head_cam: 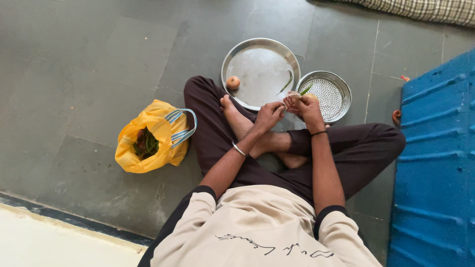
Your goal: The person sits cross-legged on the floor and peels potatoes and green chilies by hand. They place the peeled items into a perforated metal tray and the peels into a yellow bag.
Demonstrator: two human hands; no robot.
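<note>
A person sits cross-legged and barefoot on a grey tiled floor (89, 74), seen from above, both hands meeting over the ankles. Well off to the right of the hands stands a ribbed blue plastic surface (435, 163); well to their left, beside the knee, sits a yellow carry bag (148, 143) with blue-striped handles, open at the top and showing dark green produce inside. Just beyond the hands lies a round steel plate (257, 74), holding a small onion (233, 82) at its near-left rim and one green chilli (287, 81) toward its right edge. Touching that plate on the right, and just past the right hand, is a smaller perforated steel strainer bowl (327, 94). A strip of checked cloth (425, 9) runs along the far edge of the floor. The left hand (267, 116), a metal bangle on its wrist, is curled with fingertips pinched toward the right hand. The right hand (308, 110), a dark band on its wrist, is closed around a green chilli pod (306, 90), whose tip pokes out above the fingers over the strainer's near rim. Whether the left fingertips touch the pod cannot be told.
</note>
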